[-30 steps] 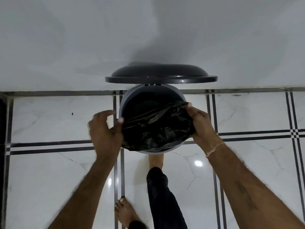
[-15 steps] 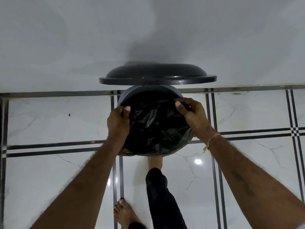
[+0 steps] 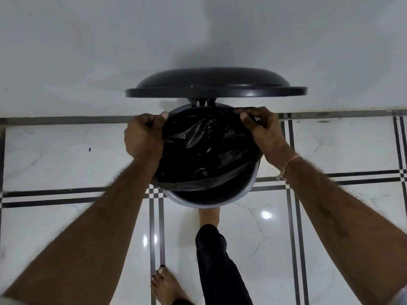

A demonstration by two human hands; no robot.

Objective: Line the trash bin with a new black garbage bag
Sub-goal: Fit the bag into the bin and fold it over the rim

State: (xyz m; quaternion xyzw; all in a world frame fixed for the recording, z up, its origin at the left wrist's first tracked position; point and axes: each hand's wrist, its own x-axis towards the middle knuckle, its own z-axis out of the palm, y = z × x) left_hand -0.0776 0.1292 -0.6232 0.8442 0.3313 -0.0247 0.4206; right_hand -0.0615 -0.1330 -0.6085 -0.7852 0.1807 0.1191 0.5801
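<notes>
Standing over the trash bin (image 3: 211, 201), we have one bare foot (image 3: 164, 285) flat on the tiled floor (image 3: 66, 227). Our other foot (image 3: 208, 216) reaches under the bin's near side, likely onto a pedal, though that part is hidden.

The bin's near rim is bare grey. There the edge of the black garbage bag (image 3: 204, 150) sags just inside the rim and is not folded over it. The bag is the only thing we can see in the bin. It fills the opening in loose, shiny creases, and its bottom is out of sight.

Farther on, our left hand (image 3: 143, 137) and right hand (image 3: 264, 133) each hold the bag's edge at the far sides of the rim. The fingers (image 3: 244, 116) are curled and pinch the film, with the thumbs on top. A thread (image 3: 288, 166) circles the right wrist.

We judge the bag to be very light, limp and slippery, so it would slide back in as soon as it goes slack. It could also tear if dragged hard over the rim. The hem is the best place to hold it, with the hands well apart so that it can be stretched and turned down over the lip.

Beyond the hands, the black lid (image 3: 215, 86) stands open against the pale wall (image 3: 198, 29).
</notes>
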